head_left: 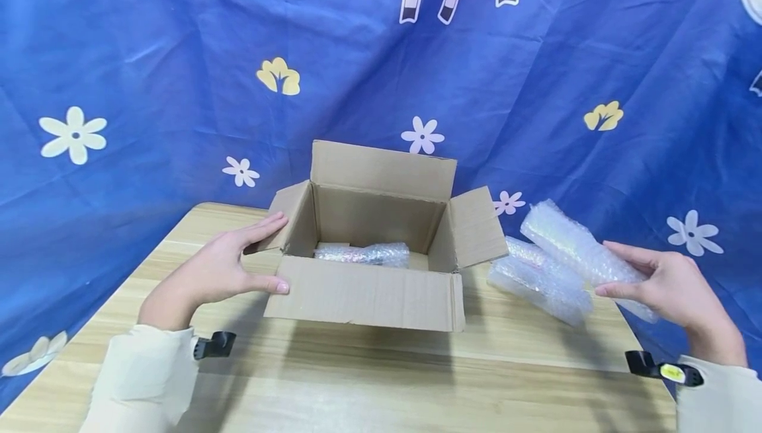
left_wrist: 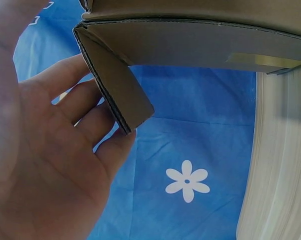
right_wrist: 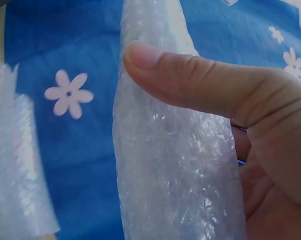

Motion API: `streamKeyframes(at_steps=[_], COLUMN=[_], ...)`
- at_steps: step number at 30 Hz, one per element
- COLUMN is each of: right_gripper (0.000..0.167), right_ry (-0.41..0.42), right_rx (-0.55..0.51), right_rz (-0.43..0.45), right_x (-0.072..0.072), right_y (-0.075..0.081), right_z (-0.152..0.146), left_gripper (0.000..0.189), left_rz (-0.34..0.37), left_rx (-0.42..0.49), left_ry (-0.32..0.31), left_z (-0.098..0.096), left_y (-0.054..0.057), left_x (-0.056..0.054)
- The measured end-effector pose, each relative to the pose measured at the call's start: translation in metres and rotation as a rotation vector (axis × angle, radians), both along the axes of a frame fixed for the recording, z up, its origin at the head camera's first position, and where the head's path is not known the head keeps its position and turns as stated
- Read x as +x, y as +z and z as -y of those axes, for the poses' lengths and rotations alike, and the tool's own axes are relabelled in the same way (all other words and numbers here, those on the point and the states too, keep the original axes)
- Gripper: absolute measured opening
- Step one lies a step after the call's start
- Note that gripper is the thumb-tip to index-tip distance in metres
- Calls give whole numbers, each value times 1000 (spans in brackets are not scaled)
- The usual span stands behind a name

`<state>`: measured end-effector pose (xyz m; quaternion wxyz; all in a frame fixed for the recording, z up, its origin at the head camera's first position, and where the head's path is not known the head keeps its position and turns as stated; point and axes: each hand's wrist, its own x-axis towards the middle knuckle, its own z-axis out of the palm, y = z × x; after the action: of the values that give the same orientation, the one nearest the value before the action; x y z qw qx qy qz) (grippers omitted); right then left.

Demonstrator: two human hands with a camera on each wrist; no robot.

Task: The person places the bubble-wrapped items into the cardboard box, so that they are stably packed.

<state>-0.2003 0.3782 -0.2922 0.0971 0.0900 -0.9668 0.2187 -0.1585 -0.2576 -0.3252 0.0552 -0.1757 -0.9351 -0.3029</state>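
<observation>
An open cardboard box point(head_left: 364, 297) stands in the middle of the table, its flaps spread outward. My left hand point(head_left: 217, 271) holds its left side, thumb on the front flap and fingers at the left flap point(left_wrist: 115, 82). Inside the box lies a bubble-wrapped bundle point(head_left: 363, 254); what is wrapped is hard to make out. To the right of the box, my right hand point(head_left: 669, 284) grips a long bubble-wrapped roll point(right_wrist: 175, 165), thumb across its near side. That roll is tilted and overlaps other bubble-wrapped pieces point(head_left: 536, 284) lying on the table.
A light wooden table point(head_left: 369, 387) carries everything. Close behind it hangs a blue cloth point(head_left: 178, 56) printed with flowers. Dark wrist straps point(head_left: 215, 345) sit at both cuffs.
</observation>
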Motion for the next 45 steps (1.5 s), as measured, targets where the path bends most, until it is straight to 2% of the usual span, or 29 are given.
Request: streamKeyframes(at_steps=[9,17,28,31,39,45], right_gripper=[85,81,73,73,77,75], right_ry=[62,96,263,290,341,402], right_rx=[-5,-3,18,31,30,50], right_rz=[-60,-105,-190,-186,-94,-104], right_x=[-13,-23,-43,-48,-56,-63], right_y=[34,60,84,91,103,109], right_z=[20,52,103,114,140,159], left_gripper=[112,112,112,111,111,112], left_rz=[-1,10,1,6,20,16], left_rx=[4,7,14,16,29,21], left_ry=[-6,-2,-7,-4,-7,-6], left_z=[-1,-2,-1,0,1,2], left_y=[-1,0,0,0,-1,-2], left_x=[-1,0,0,0,-1,-2])
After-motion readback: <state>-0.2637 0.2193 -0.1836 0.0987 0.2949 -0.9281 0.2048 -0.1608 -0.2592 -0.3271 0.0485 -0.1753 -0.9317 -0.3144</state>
